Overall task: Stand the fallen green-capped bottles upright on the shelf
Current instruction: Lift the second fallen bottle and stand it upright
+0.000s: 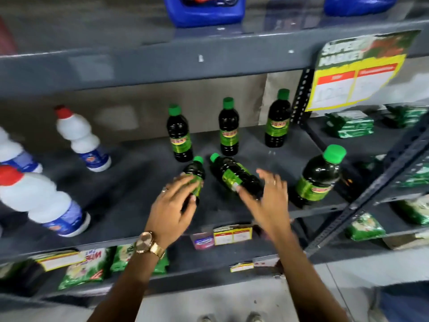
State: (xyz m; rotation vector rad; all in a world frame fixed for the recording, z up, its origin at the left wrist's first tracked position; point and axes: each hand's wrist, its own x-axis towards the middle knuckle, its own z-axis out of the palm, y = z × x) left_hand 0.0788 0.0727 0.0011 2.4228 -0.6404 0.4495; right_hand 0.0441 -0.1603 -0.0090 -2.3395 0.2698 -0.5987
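Two dark green-capped bottles lie on the grey shelf [130, 189]. The left lying bottle [195, 173] points its cap away from me, and my left hand [174, 210] rests over its lower half with fingers curled around it. The right lying bottle [234, 175] is tilted with its cap to the upper left. My right hand [267, 198] hovers at its base, fingers spread, a thumb tip touching the label. Three bottles stand upright at the back [178, 133] [228, 127] [278, 119]. Another upright bottle [319, 177] stands at the front right.
White bottles with red caps [81, 138] [41, 201] stand on the shelf's left part. A yellow price sign [355, 73] hangs from the shelf above at the right. Green packets [350, 124] fill the neighbouring shelves and the shelf below. Blue jugs [204, 10] sit overhead.
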